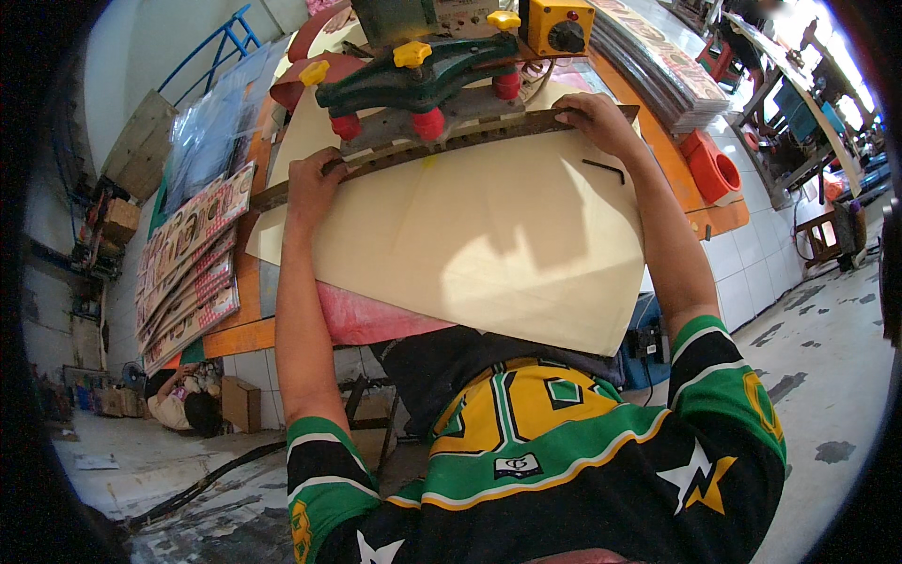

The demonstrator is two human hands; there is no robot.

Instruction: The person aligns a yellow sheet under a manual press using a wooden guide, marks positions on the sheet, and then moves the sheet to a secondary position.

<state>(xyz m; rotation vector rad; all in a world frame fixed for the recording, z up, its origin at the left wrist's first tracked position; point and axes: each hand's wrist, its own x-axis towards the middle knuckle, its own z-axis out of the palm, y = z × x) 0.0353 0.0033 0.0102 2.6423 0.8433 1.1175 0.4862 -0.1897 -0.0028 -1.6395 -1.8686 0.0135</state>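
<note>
- The left hand [315,183] holds a long dark strip [489,135] near its left end.
- The right hand [599,122] holds the same strip near its right end.
- The strip slants across a large cream sheet [423,226], over a pink sheet [376,315].
- 1 black L-shaped key [604,170] lies on the cream sheet near the right forearm.
- Just beyond the strip stands a dark green clamp [423,83] with 3 yellow knobs [412,54] and 3 red feet [428,123].
- A yellow control box [561,26] sits behind.
- Printed boards [188,273] are stacked left; a red container [709,167] is right.
- 1 other person [188,404] is low at left.
</note>
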